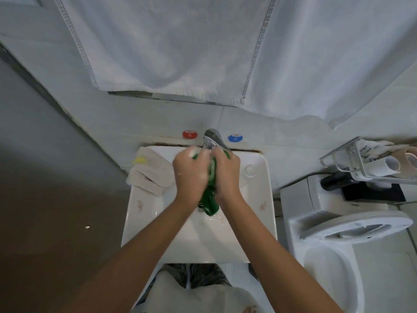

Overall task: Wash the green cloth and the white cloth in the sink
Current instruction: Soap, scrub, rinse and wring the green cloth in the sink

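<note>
Both hands were over the middle of the white sink, pressed together around the green cloth. The left hand had its grip closed on the cloth from the left side, fingers curled over the upper part of it. The right hand had its grip closed on the same cloth from the right, so the fabric was squeezed between the two palms. A twisted green tail hung down below the hands into the basin, above the drain area, where the white surface looked wet. Bits of white foam showed on the knuckles and wrists.

The white cloth lay crumpled on the sink's back left corner, partly over the rim, with a small yellow patch on its upper left part. It was apart from both hands.

The metal tap stood at the back of the sink, just behind the fingers, between a red knob on the left and a blue knob on the right. A large white towel hung on the wall above. To the right stood a toilet, and a wire rack holding rolls was above its tank.
</note>
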